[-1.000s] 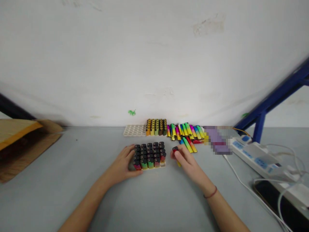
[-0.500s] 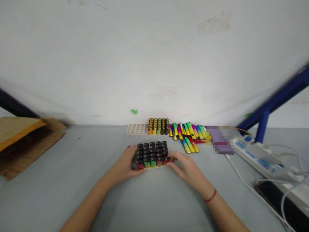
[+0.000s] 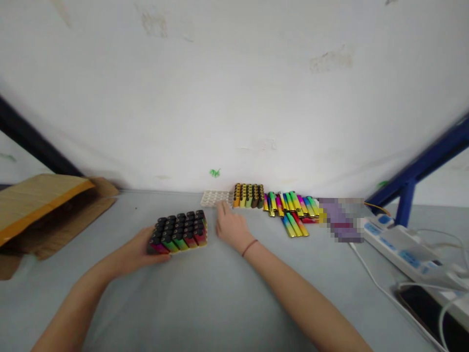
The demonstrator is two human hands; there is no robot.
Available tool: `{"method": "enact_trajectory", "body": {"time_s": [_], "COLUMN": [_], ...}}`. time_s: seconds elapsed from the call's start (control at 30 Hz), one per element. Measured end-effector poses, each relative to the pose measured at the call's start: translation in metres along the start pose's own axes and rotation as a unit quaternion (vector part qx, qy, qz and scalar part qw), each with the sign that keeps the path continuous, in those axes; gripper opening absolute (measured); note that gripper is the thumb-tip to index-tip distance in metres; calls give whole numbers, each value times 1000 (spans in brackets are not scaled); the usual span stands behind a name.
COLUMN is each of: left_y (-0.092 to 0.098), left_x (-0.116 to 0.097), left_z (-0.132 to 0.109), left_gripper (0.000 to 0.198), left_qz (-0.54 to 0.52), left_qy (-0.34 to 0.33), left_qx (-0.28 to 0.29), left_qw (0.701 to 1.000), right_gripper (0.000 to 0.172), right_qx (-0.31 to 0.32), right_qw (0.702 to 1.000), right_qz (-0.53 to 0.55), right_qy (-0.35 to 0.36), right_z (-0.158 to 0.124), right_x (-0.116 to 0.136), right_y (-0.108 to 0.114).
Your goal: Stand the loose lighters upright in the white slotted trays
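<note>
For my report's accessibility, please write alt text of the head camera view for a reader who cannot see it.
The left hand holds a block of lighters in rows above a grey table, and the open right hand lies near a white tray. Behind them, along a white wall, lie more colourful lighters.

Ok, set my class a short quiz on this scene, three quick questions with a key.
1. Which holds the block of lighters: the left hand or the right hand?
2. True or false: a cord bracelet circles the right wrist.
3. Fill in the gap: the white power strip lies to the person's ___ of the block of lighters.

Key: 1. left hand; 2. true; 3. right.
</note>
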State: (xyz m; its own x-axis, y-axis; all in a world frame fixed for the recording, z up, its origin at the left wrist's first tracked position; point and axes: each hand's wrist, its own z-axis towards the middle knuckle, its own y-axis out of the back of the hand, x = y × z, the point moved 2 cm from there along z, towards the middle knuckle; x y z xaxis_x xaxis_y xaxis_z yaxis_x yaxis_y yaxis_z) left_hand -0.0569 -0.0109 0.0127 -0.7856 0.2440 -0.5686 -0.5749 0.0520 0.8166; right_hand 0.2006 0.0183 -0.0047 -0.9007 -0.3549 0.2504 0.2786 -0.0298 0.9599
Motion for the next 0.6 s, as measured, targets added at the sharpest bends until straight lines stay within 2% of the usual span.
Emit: {"method": "enact_trajectory", "body": {"time_s": [0.07,0.13,0.23,0.3,0.4,0.5,0.6], "left_y": [10,20,30,31,24,11,-8], "left_x": [17,36,59,67,63,46,24], "left_z": [-1,3,17,31,55,78,96], "left_gripper": [50,61,78,84,86,82,70], "left_qz": [-33,-38,-47,-46,-48,-61,-78], "left_qy": [21,63,92,102,76,18,-19], "left_qx": [54,61,44,44,50,42,53], "left_qw": [998,995,994,993,995,997,995], "right_gripper": [39,34,31,27,21,17,16], "right_qx": [7,14,28,43,60,69,68], "right_qw": [999,999,998,996,995,995,996], "right_qz": [-27,-37,-38,-38,-48,-51,-39], "right_qy": [-31,-18,36,61,67,56,53], "right_z": [12,11,-12,-36,-71,-94,-104], "right_x": [11,18,22,18,2,-22,-42], "right_y": [-6,-6,-2,3,12,23,32]}}
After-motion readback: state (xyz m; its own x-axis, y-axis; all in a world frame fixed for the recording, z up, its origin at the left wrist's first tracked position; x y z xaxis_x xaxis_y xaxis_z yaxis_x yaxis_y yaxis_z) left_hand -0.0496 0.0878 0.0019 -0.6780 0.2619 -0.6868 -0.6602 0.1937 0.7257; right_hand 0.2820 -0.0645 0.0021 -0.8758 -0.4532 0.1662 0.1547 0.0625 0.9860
